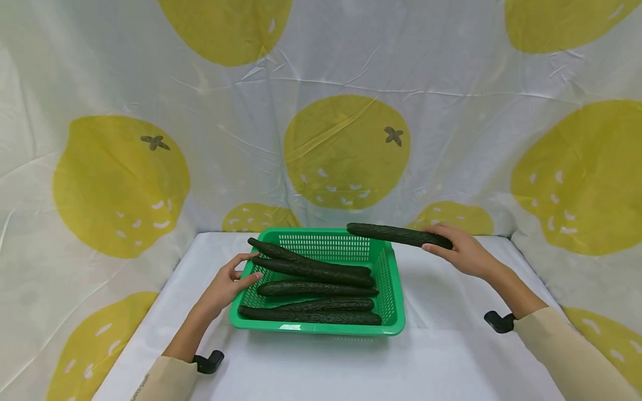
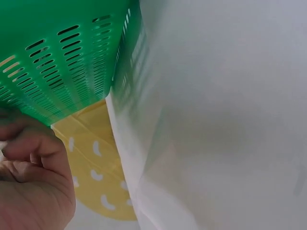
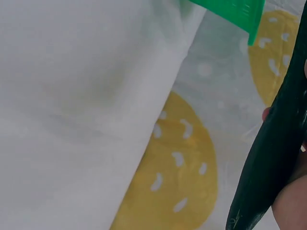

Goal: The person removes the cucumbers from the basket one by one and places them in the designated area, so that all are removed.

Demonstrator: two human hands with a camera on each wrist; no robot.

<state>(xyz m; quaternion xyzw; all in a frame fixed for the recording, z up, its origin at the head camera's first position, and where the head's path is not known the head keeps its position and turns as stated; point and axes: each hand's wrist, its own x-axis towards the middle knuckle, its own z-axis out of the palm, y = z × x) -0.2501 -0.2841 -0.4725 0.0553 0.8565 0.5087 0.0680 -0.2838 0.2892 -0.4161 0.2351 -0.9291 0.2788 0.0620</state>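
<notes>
My right hand (image 1: pixel 463 250) grips a long dark green cucumber (image 1: pixel 386 233) near one end, thumb on the near side and fingers behind. The cucumber's other end reaches over the back right corner of the green plastic basket (image 1: pixel 316 327). In the right wrist view the held cucumber (image 3: pixel 268 158) runs up the right edge. Several more cucumbers (image 1: pixel 316 288) lie lengthwise inside the basket. At the basket's left rim my left hand (image 1: pixel 223 287) holds on, with its thumb over the inside and bent fingers at the edge. The left wrist view shows these fingers (image 2: pixel 36 143) beside the slotted basket wall.
The basket stands on a table with a white cloth (image 1: pixel 451 345). Behind and at both sides hangs a pale curtain (image 1: pixel 451 139) printed with big yellow lemons. A black wrist mount (image 1: pixel 500 322) sits on the right wrist, and another (image 1: pixel 209 362) on the left.
</notes>
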